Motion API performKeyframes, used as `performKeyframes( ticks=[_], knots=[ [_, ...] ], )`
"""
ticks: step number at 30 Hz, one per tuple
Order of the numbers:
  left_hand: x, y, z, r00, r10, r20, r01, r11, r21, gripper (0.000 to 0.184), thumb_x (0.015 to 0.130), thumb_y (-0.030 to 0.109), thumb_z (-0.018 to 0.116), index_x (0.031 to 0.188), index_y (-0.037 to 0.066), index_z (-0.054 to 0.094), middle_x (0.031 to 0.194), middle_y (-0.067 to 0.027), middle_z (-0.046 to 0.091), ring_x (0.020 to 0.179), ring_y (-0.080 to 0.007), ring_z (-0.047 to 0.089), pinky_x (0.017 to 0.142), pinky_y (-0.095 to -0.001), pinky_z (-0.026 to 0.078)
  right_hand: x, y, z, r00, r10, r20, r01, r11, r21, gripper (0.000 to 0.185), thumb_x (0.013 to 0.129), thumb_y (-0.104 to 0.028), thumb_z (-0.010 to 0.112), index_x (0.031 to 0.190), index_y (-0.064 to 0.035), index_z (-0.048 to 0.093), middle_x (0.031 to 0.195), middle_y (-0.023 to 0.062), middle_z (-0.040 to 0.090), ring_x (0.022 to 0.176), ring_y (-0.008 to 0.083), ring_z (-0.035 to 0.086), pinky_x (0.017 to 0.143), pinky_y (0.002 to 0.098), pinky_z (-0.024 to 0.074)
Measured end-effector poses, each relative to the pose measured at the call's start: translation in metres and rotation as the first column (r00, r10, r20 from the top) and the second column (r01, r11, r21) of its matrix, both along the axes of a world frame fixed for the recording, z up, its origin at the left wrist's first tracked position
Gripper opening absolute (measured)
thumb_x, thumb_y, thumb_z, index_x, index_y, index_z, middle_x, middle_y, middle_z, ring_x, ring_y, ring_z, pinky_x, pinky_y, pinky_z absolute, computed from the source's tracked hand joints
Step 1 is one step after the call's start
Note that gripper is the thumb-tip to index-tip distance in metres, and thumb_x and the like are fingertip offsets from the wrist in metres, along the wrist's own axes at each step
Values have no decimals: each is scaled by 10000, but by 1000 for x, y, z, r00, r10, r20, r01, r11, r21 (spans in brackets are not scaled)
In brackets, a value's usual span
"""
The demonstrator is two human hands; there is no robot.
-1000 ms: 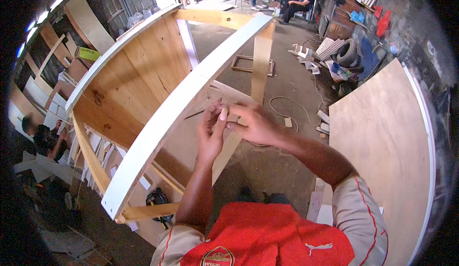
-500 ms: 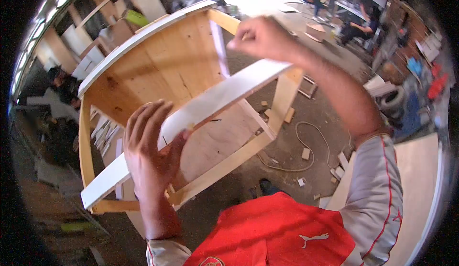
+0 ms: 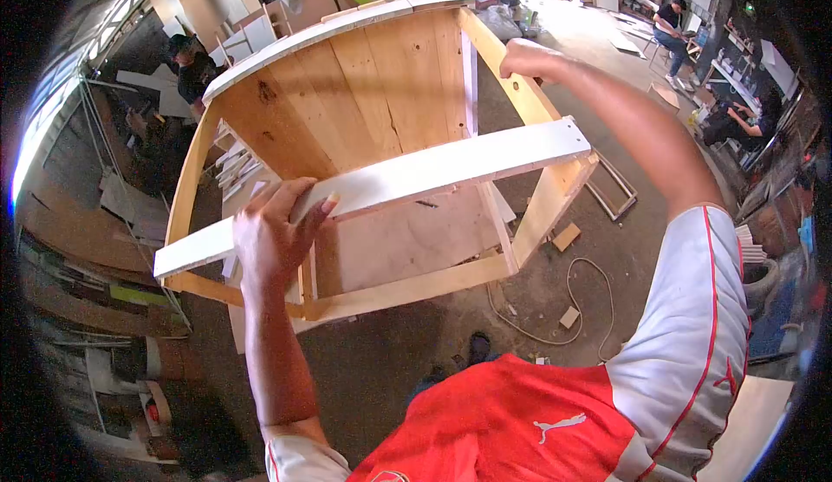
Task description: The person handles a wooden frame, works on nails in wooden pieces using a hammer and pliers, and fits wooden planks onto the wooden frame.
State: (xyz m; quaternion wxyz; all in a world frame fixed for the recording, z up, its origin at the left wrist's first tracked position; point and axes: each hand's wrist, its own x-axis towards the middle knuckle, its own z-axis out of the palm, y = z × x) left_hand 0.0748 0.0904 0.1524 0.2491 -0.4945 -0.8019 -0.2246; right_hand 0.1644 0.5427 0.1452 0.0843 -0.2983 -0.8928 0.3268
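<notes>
A wooden furniture frame stands before me. Across its near top edge runs a white board [image 3: 433, 163], and my left hand [image 3: 273, 226] is closed around it left of the middle, thumb on the near side. Farther off, my right hand [image 3: 530, 59] is closed on the pale wooden side rail [image 3: 482, 38] at the frame's upper right; its fingertips are partly hidden. The frame's far side is a curved panel of knotty planks [image 3: 347, 92], topped by a white edge. Low inside the frame lies a pinkish flat panel [image 3: 407, 235].
A pale cable [image 3: 555, 339] and small wood offcuts [image 3: 567, 237] lie on the floor at right. One person [image 3: 192, 70] is behind the frame at left. Two others, one seated person [image 3: 672, 35] among them, are at far right. Boards [image 3: 199, 5] lean at the back.
My view has turned, so the frame appears higher and farther right. My right hand, raised above the rail before, now grips it. My left fingers have closed on the white board.
</notes>
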Motion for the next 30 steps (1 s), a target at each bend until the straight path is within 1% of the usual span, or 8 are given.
performKeyframes(
  ticks=[5,7,9,14,19,22,27,30],
  knots=[
    [-9,-6,0,996,-37,-86,33,998,-51,296,821,312,786,962,57,739,879,-138,731,789,-296,718,708,-392,559,-4,11,-14,995,59,-81,-60,998,-3,502,652,-154,690,1062,107,564,909,187,617,802,265,616,641,438,485],
    [-14,-10,-3,986,-96,-133,92,995,-37,274,838,303,769,965,62,738,860,-123,732,765,-308,714,701,-388,556,-8,8,-20,985,30,-169,-17,997,81,326,667,-86,699,919,121,677,818,236,663,729,321,697,565,491,555],
    [-11,-10,-6,995,-50,-86,49,999,-16,249,855,299,752,962,75,738,869,-119,731,766,-310,713,694,-390,556,-3,2,-17,996,57,-65,-51,993,103,492,649,-164,678,1046,108,571,885,185,627,777,275,623,615,438,476],
    [-6,-4,-8,992,4,-128,-8,999,-33,269,919,345,682,957,84,737,870,-113,733,754,-298,719,661,-392,556,-9,16,-28,986,99,-137,-84,990,111,351,700,-155,659,908,126,628,678,129,584,527,210,566,437,399,403],
    [22,16,-17,969,108,-224,-104,994,32,377,927,378,639,1116,58,702,1082,-157,707,1050,-335,651,918,-433,499,-10,35,-29,985,67,-161,-42,987,156,532,829,-337,695,1102,113,619,774,150,644,628,215,654,538,376,532],
    [70,60,-24,930,29,-367,-18,999,32,617,861,597,624,1167,65,689,1217,-126,680,1180,-352,605,1036,-492,432,-1,46,-54,783,166,-599,-50,977,205,456,886,-443,661,1021,-10,704,1042,172,705,1000,311,671,877,408,520],
    [134,148,-33,941,-6,-339,-14,998,-57,837,774,817,542,1179,101,693,1234,-102,669,1174,-311,614,1037,-519,401,31,26,-70,83,767,-637,-370,617,695,191,871,-267,703,797,-91,694,861,24,708,940,259,661,934,415,458],
    [144,182,-35,943,94,-319,-112,993,-38,778,762,767,585,1182,121,689,1217,-78,677,1154,-298,619,1037,-514,397,34,15,-67,12,743,-670,-543,567,619,376,970,-278,599,645,-88,600,664,9,622,800,223,626,919,450,454]
  ],
)
